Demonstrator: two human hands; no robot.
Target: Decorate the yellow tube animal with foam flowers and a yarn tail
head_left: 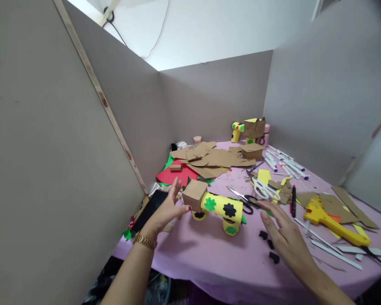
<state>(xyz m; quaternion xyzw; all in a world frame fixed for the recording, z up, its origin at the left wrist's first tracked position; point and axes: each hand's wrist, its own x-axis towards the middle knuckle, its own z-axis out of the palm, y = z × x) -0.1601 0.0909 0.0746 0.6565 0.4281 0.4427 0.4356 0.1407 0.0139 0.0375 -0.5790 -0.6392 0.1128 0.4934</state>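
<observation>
A craft animal figure stands on the table between my hands, with a yellow tube body (220, 204) bearing green and black flower shapes. Its head is a plain brown cardboard box (195, 194), and short yellow tube legs (231, 226) hold it up. My left hand (167, 210) is spread beside the box head, thumb tip close to it; whether it touches I cannot tell. To the right of the figure, my right hand (282, 231) hovers with fingers stretched out, holding nothing. Black-handled scissors (246, 201) lie behind the figure, and small black scraps (274, 257) lie near my right hand.
A yellow glue gun (333, 222) with a cord lies at the right among paper strips. White scissors (264, 188), markers (287, 163) and cardboard sheets (219, 157) spread behind. A second yellow figure (236, 133) stands at the back. Grey partitions (216, 97) enclose the table.
</observation>
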